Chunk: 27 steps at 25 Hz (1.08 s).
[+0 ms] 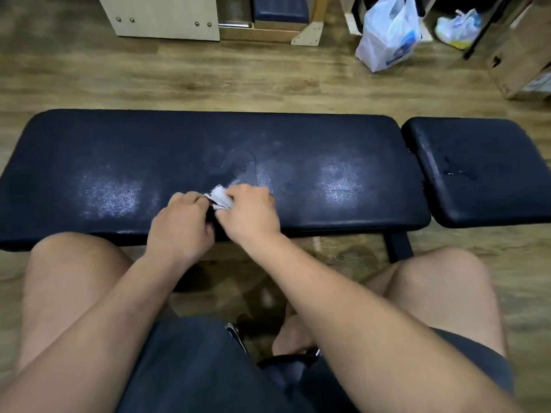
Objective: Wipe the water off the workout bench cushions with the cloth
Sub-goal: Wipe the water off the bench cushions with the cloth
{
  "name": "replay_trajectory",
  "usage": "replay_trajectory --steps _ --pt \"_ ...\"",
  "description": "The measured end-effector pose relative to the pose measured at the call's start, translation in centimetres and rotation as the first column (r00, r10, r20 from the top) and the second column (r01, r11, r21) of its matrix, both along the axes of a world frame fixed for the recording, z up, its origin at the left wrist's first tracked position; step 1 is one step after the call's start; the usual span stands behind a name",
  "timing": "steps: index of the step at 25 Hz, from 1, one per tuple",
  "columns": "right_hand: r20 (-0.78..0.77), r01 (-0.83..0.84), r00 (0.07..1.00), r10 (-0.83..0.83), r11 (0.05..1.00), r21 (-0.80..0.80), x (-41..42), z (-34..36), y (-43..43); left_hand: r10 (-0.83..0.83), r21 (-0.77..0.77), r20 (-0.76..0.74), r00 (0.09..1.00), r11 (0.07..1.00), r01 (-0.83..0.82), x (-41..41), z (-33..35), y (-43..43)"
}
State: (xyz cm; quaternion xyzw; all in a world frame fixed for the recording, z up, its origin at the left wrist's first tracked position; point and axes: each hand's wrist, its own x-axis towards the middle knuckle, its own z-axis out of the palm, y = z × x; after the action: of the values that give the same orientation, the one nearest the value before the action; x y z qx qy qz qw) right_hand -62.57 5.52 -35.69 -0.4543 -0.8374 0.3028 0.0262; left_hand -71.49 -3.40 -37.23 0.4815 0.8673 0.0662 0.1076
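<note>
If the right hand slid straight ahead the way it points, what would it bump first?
Probably the cloth at the right hand fingertips, then the left hand gripping it. Depth is hard to judge.

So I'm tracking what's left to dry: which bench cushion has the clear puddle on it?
The small cushion on the right: drops pool at its middle. The long cushion under both hands shows only a smeared sheen.

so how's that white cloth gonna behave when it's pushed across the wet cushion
The cloth is bunched small between both hands, so probably soft and floppy. It likely slides easily on the long cushion, whose surface looks smooth and shiny.
</note>
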Motion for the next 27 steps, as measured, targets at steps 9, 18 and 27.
replay_trajectory --steps 9,18,27 --pt "0.19 0.597 0.706 -0.682 0.718 0.359 20.6 2.5 17.7 0.0 -0.052 -0.039 0.999 0.999 -0.002 -1.6 -1.0 1.9" --pt "-0.061 0.198 0.978 -0.2 0.98 -0.035 -3.3 -1.0 6.3 0.023 -0.012 -0.069 0.997 1.0 -0.024 -1.2 -1.4 1.8" --pt "0.256 0.568 0.67 -0.697 0.703 0.427 20.2 2.1 23.2 0.079 -0.032 -0.048 0.996 0.996 -0.08 -1.2 -1.3 2.5"
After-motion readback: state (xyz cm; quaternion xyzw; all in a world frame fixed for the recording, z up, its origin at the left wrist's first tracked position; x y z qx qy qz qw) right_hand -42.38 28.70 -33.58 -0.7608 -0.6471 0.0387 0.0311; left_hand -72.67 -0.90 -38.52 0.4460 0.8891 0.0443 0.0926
